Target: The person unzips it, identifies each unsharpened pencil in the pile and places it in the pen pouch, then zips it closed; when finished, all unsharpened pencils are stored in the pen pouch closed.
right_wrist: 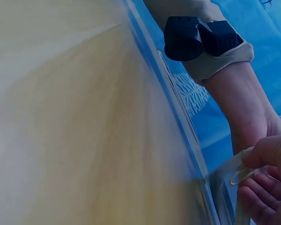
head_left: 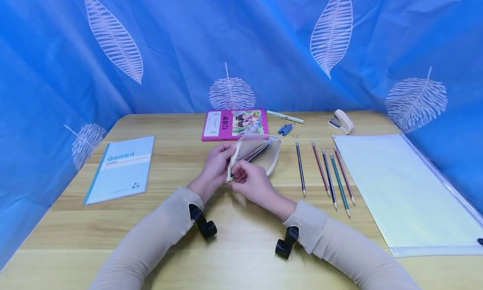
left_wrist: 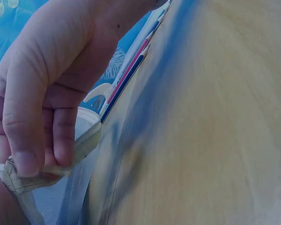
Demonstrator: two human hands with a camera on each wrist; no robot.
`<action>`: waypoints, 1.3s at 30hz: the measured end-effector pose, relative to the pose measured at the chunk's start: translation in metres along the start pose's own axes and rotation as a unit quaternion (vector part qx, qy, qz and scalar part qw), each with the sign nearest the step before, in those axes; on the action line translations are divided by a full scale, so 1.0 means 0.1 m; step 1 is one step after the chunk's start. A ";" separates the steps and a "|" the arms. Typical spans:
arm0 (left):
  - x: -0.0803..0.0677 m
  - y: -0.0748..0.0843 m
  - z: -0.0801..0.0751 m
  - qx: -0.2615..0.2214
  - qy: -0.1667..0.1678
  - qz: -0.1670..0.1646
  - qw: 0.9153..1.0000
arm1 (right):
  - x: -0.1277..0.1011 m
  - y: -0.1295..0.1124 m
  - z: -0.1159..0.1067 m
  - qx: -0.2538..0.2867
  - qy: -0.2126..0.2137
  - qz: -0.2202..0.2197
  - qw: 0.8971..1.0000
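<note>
Nearest, the right hand (head_left: 252,181) pinches what looks like the zip pull at the near end of the mesh pencil pouch (head_left: 260,155), though the view is blurred; the left hand (head_left: 216,164) grips that end's beige edge; the pouch lies mid-table, some pencils already inside; five pencils (head_left: 326,172) remain outside, just right; beyond, a pink book (head_left: 235,124)

Left hand (head_left: 216,164) and right hand (head_left: 252,181) meet, fingers (left_wrist: 23,140) pinched.
</note>
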State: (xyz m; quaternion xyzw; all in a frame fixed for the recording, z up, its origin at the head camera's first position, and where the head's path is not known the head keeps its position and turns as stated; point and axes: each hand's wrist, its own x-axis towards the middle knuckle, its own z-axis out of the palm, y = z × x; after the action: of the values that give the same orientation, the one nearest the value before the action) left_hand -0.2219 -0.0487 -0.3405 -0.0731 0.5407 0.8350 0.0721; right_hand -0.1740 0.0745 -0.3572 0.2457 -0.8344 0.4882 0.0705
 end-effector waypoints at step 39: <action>-0.25 0.02 -0.66 0.407 -0.120 0.092 0.901 | 0.21 0.09 -0.11 0.245 -0.050 0.114 0.961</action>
State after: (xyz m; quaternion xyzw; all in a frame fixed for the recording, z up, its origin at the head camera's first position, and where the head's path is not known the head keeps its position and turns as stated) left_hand -0.1946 -0.1106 -0.3602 0.1131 0.8250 0.5474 0.0825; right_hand -0.1977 0.0804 -0.3518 0.1826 -0.7140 0.6700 -0.0896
